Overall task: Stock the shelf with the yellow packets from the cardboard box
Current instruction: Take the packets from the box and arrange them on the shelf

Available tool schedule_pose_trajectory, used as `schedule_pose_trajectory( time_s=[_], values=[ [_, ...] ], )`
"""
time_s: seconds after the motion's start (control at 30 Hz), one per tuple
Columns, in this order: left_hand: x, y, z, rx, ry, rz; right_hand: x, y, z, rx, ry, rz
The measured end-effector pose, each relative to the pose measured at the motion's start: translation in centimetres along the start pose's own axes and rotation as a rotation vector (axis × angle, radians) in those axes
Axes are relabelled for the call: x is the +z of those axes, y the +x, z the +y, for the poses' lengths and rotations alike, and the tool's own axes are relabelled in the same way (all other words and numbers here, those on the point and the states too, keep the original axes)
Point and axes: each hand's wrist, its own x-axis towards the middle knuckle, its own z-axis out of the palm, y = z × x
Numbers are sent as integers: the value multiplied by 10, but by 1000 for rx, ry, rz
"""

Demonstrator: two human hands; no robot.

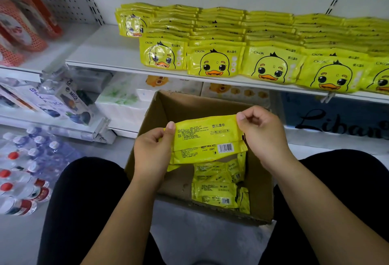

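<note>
Several rows of yellow packets (216,62) already standing on the shelf (103,50), bare only at its left end. Above the cardboard box (179,104), left hand (151,151) pinching one end of the held packets (207,138), right hand (261,136) pinching the other. Few loose packets (216,193) remaining below: seemingly near finished.

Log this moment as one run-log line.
left grip: holds packets' left end | right grip: pinches top right corner | held packets: above cardboard box | shelf: partly stocked
</note>
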Motion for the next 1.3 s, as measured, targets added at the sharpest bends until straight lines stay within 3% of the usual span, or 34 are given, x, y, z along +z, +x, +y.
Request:
schedule_pose_trajectory(
  time_s=[0.1, 0.33, 0.47, 0.53, 0.73, 0.9, 1.0, 1.17, 1.3],
  values=[
    [-1, 1, 4, -2, -49, 20, 2, 6, 0, 50, 30, 12],
    [7, 3, 4, -188, -329, 35, 12, 8, 0, 184, 167, 45],
    [6, 0, 4, -234, -407, 71, 12, 4, 5, 383, 174, -298],
    [4, 0, 2, -228, -417, 86, 15, -2, 5, 379, 169, -422],
    [4, -5, 0, -289, -401, 34, 18, -4, 6, 161, 288, -235],
    [11, -11, -12, -410, -375, -43, 17, 2, 8, 206, 336, -183],
    [11, -9, -15, -422, -370, -4, 13, 5, 8, 290, 371, -252],
    [5, -5, -19, -336, -289, 62, 12, 1, 11, 158, 0, -255],
    [7, 0, -19, -286, -226, 107, 18, 1, 12, 73, -27, -152]
  ],
)
